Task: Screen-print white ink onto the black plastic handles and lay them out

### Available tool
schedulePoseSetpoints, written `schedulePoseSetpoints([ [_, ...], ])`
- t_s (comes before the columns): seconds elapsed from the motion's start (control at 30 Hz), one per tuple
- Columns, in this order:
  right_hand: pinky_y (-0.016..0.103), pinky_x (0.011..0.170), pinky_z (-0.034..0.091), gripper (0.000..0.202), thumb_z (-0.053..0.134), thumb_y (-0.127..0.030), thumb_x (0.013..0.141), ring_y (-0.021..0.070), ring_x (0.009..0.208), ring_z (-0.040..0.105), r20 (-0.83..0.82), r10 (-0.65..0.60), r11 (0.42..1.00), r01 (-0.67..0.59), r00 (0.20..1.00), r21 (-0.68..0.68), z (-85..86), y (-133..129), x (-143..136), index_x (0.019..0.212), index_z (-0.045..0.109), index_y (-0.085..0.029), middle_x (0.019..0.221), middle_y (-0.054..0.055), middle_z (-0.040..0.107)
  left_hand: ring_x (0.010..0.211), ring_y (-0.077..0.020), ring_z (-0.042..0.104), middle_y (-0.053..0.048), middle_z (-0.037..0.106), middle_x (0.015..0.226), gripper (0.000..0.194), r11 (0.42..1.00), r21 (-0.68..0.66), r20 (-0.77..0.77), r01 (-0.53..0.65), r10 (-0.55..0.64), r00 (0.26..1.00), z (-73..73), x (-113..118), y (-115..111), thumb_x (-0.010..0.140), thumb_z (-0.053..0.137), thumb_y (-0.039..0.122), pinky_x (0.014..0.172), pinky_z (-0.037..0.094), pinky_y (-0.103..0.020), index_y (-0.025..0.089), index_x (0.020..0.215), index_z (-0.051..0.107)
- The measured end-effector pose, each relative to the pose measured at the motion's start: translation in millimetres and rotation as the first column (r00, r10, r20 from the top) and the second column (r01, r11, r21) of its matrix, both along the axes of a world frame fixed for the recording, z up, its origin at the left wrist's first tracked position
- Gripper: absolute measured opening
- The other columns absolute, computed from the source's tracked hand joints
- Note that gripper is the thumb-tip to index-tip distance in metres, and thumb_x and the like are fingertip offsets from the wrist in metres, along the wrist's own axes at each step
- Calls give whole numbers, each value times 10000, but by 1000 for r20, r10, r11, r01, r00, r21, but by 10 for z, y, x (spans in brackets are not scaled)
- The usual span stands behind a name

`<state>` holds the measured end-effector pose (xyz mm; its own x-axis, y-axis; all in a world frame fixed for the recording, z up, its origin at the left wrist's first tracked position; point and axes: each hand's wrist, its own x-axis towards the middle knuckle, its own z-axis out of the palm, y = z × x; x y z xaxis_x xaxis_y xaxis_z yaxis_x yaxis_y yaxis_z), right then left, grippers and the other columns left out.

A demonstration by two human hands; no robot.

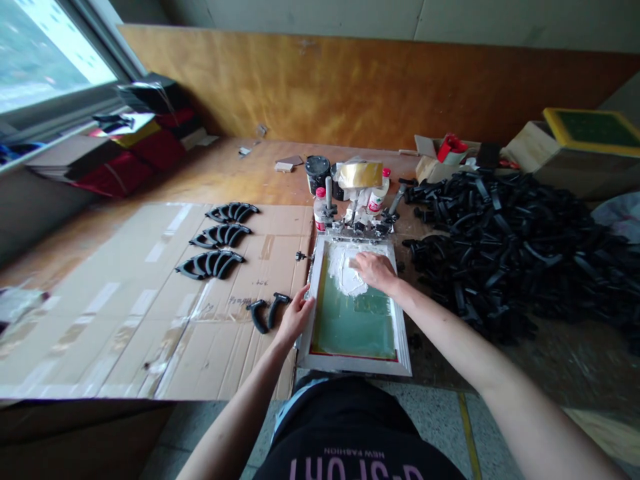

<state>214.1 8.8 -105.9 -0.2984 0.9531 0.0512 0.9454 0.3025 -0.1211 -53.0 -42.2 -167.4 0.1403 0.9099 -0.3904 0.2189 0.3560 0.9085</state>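
Note:
A screen frame with pale metal edges and green mesh lies in front of me, clamped at its far end. White paste covers the upper part of the mesh. My right hand is over that paste, its fingers closed on a small whitish object that I cannot make out clearly. My left hand rests at the frame's left edge, thumb and fingers around the rim. Two black curved parts lie on cardboard just left of my left hand. Further left are three fanned rows of similar black parts.
A large heap of black parts fills the right side. Behind the frame stand metal clamps, bottles with red caps and a dark tub. Cardboard boxes sit at the back right, red stacks at the back left.

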Motion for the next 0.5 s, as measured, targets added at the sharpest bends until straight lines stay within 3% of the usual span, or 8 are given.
schedulePoseSetpoints([
  [0.1,263,710,413,141,536,-89,829,192,862,605,-10,275,961,-275,961,-11,33,-259,48,891,627,-177,894,61,667,746,-176,650,-49,712,905,729,1000,-4,10,-13,13,1000,-5,2,-13,785,597,569,634,486,-247,189,1398,488],
  [0.17,250,676,396,81,587,-130,822,175,815,600,-68,351,935,-353,934,-24,72,-301,91,848,630,-193,852,35,663,750,-179,652,-53,716,899,726,1000,-5,14,-22,22,1000,4,7,-20,781,604,566,637,490,-249,182,1388,499],
  [0.23,248,662,390,26,627,-178,821,172,790,596,-128,299,954,-301,946,7,74,-272,109,812,631,-202,820,22,659,731,-174,650,-53,716,881,724,1000,-5,26,-25,25,999,24,10,-24,780,608,565,622,488,-245,181,1384,501],
  [0.33,263,724,416,104,595,-102,814,192,869,599,-162,205,975,-186,965,121,-31,-269,89,841,649,-186,875,49,675,696,-162,644,-51,716,864,729,999,-13,46,-33,33,998,60,9,-26,775,615,567,590,478,-233,185,1384,498],
  [0.43,276,792,441,174,554,-70,827,197,927,612,-178,260,961,-236,949,145,-152,-370,69,917,666,-168,952,73,690,688,-157,643,-51,713,862,735,999,-26,58,-39,41,998,86,4,-24,765,635,560,581,475,-226,181,1380,500],
  [0.5,270,784,454,127,573,-152,864,188,897,631,-208,252,966,-235,945,104,-147,-375,70,932,673,-191,926,49,699,679,-157,641,-48,707,842,729,999,-27,67,-42,44,997,105,0,-21,761,646,553,576,474,-226,176,1371,509],
])
